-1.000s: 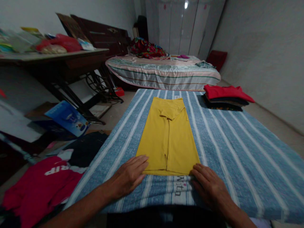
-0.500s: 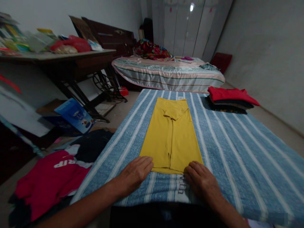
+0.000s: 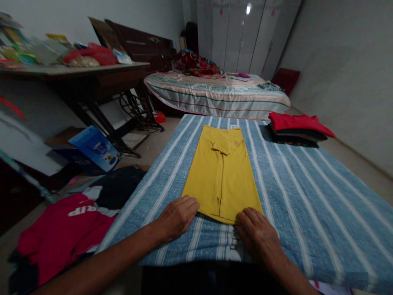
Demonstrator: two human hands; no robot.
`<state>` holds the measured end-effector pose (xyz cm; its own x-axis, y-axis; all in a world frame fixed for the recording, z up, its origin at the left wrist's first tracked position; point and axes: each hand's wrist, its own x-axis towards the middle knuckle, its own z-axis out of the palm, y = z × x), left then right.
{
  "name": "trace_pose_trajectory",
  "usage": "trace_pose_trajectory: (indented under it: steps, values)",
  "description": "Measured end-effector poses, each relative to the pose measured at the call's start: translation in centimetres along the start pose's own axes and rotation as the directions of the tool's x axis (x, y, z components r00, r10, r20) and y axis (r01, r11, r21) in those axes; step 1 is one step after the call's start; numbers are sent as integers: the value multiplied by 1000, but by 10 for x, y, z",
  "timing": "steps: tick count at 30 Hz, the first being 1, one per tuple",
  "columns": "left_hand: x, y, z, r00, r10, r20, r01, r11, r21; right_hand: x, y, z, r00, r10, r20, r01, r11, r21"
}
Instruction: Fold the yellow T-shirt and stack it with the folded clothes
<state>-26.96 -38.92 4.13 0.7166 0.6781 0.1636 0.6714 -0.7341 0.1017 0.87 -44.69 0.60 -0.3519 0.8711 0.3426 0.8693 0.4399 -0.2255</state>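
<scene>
A yellow shirt [image 3: 222, 172], folded lengthwise into a long panel, lies on the blue-and-white striped cloth [image 3: 294, 196]. One sleeve is folded across its far part, and a small white label shows at the far edge. At the near left corner of the hem, my left hand [image 3: 179, 217] has its fingers curled over the fabric, thumb hidden underneath. My right hand [image 3: 259, 231] grips the near right corner in the same way. Between the two hands the hem is slightly raised, with a dark gap below its left part.
Folded clothes topped by a red garment [image 3: 299, 122] are stacked at the far right. A pink garment [image 3: 58, 233] and dark clothes lie low on the left. A sewing-machine table [image 3: 101, 71] holding bags stands left, near a blue box [image 3: 96, 147]. Beyond is a bed [image 3: 215, 96].
The near hem has risen slightly off the cloth, most clearly at the left. My left hand has moved a little away from me; my right hand stays nearly in place.
</scene>
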Motion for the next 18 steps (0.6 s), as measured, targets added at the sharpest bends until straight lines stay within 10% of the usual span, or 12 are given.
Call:
trace_pose_trajectory:
  steps: [18]
  values:
    - [8,-7,1,1000,-17,-17,16,998,-54,7,-14,6,996,69,-62,-74,994,-84]
